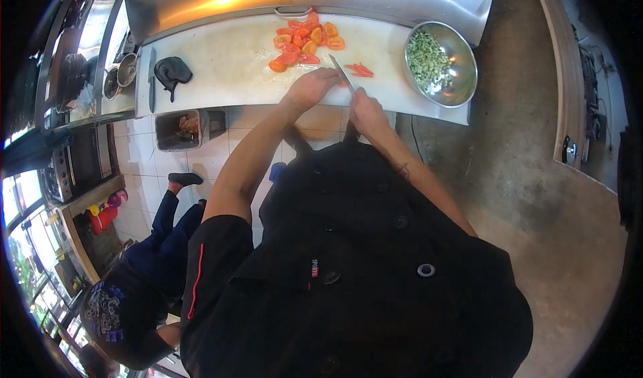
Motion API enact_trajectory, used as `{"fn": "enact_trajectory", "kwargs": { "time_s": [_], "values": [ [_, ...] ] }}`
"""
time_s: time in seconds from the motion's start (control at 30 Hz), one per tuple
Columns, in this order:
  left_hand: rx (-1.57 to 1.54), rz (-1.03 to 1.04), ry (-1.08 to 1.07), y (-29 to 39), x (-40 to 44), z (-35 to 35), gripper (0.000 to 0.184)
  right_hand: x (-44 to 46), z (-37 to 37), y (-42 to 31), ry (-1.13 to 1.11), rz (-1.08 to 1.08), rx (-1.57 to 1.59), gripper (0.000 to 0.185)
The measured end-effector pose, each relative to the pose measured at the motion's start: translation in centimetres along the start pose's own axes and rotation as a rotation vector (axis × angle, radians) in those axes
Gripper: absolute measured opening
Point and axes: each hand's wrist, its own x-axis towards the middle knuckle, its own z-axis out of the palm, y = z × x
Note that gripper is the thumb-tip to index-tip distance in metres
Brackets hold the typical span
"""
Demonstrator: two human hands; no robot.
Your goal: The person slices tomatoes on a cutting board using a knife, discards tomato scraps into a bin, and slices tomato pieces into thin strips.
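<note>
My right hand (368, 112) is closed round the handle of a knife (342, 73), whose blade points up and left over the white cutting board (228, 63). Beside the blade, my left hand (315, 87) has its fingers bent together on a small piece of tomato, mostly hidden by the fingertips. Several cut tomato pieces (289, 58) lie in a pile beyond my left hand. Thin tomato strips (360, 70) rest just right of the blade.
A steel bowl (462, 76) with chopped green pieces (427, 59) stands at the board's right end. At the left end are a black object (173, 72) and another knife (152, 86). Below is a bin (161, 137); a person (134, 291) is at lower left.
</note>
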Motion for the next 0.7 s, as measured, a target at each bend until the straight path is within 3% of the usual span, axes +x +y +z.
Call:
{"fn": "enact_trajectory", "kwargs": {
  "time_s": [0.47,0.7],
  "values": [
    [0.058,0.008,0.043,-1.3,-0.2,1.4,0.034,-0.9,-1.2,0.1,0.044,-0.097,0.047,0.034],
    [0.061,0.024,0.015,-0.5,0.0,0.4,0.034,-0.2,0.9,0.0,0.003,0.006,0.009,0.033]
  ]
}}
